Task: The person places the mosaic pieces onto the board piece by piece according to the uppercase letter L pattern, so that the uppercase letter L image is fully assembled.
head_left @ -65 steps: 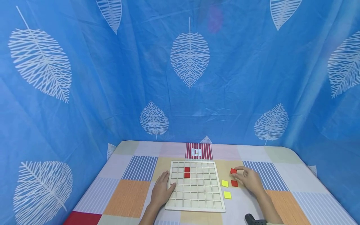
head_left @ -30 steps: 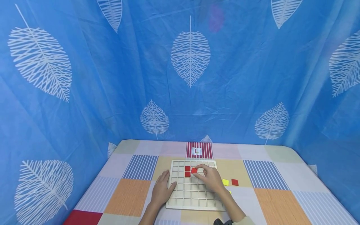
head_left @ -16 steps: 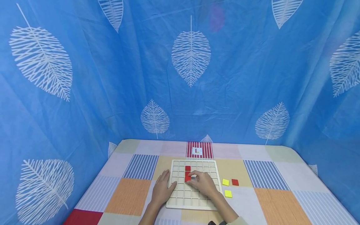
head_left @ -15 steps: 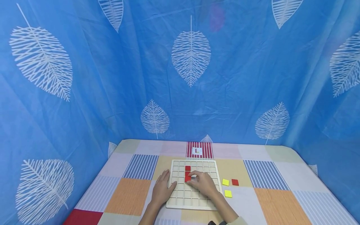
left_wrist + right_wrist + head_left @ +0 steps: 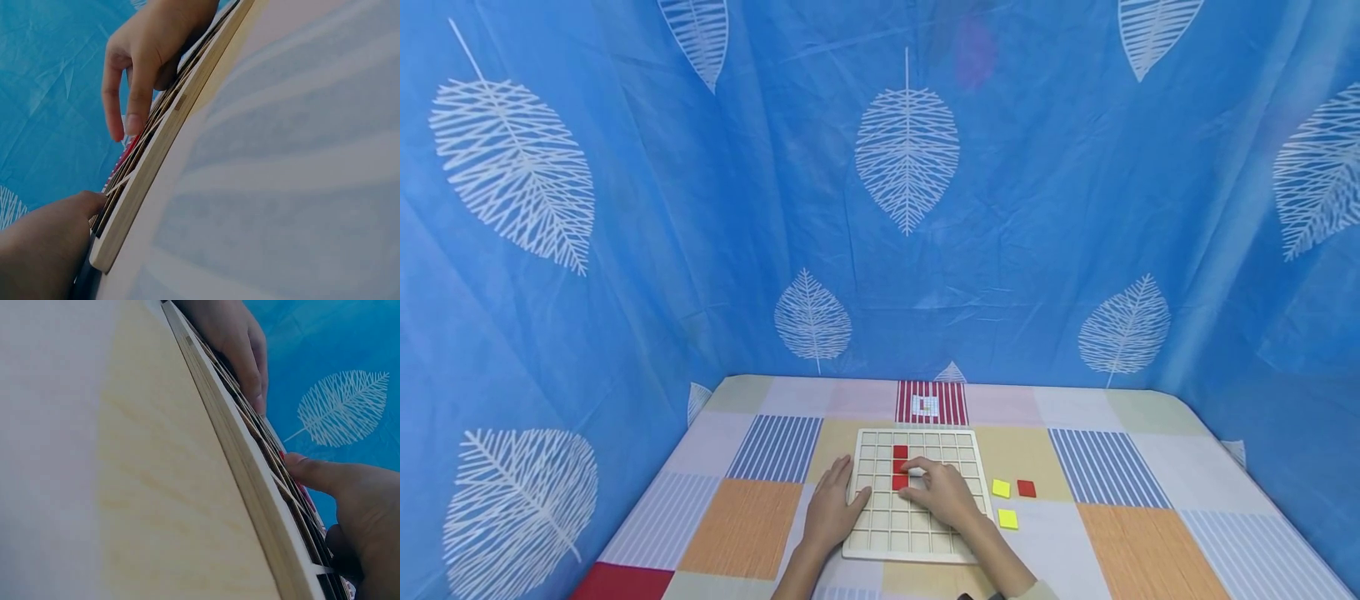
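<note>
A pale wooden grid board (image 5: pixel 917 557) lies flat on the cloth. Three red square tiles sit in one column of its cells: a far tile (image 5: pixel 900 451), a middle tile (image 5: pixel 898 467) and a near tile (image 5: pixel 900 482). My right hand (image 5: pixel 947 493) reaches over the board from the right, index fingertip and thumb tip at the near tile's edges, the tile flat in its cell. The left wrist view shows those fingers pointing down, fairly straight, at red. My left hand (image 5: pixel 831 507) rests along the board's left edge, thumb over the rim.
Right of the board lie a red tile (image 5: pixel 1026 488), a yellow tile (image 5: pixel 1001 488) and a second yellow tile (image 5: pixel 1007 519). Beyond the board's far edge is a small grid-printed card (image 5: pixel 924 406). A blue leaf-patterned curtain (image 5: pixel 1000 275) surrounds the table.
My right hand picked up a red tile from the right side, carried it left over the board, and the tile now sits below the other two. The left hand has stayed put.
</note>
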Demonstrator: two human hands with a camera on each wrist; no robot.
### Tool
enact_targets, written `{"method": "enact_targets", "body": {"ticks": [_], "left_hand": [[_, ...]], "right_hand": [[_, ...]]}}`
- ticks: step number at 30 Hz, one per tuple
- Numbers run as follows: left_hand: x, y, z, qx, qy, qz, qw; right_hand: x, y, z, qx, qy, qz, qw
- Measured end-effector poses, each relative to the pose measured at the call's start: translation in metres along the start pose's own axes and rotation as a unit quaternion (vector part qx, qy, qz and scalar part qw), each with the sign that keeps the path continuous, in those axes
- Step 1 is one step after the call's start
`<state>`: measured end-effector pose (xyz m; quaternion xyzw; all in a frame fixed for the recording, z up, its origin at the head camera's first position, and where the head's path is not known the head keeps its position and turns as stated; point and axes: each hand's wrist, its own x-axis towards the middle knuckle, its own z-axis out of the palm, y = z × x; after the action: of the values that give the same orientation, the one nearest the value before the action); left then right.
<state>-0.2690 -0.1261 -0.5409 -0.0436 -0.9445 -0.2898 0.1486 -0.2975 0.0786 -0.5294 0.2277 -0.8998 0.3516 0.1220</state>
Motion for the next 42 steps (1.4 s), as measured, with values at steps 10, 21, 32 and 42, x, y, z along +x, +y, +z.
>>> {"method": "enact_targets", "body": {"ticks": [10,21,32,42], "left_hand": [[-0.001,0.003,0.0,-0.004,-0.001,0.005,1.0],[-0.002,0.005,-0.003,-0.007,0.002,0.001,1.0],[-0.002,0.003,-0.004,-0.004,0.006,0.0,1.0],[-0.001,0.002,-0.002,-0.004,0.005,0.006,1.0]], "right_hand": [[-0.014,0.016,-0.031,0.064,-0.021,0.008,0.9977],[-0.034,0.066,-0.088,0.06,0.057,0.072,0.994],[-0.06,0.109,-0.13,0.057,0.039,0.167,0.9835],[-0.069,0.117,-0.136,0.031,-0.024,0.176,0.9836]]}}
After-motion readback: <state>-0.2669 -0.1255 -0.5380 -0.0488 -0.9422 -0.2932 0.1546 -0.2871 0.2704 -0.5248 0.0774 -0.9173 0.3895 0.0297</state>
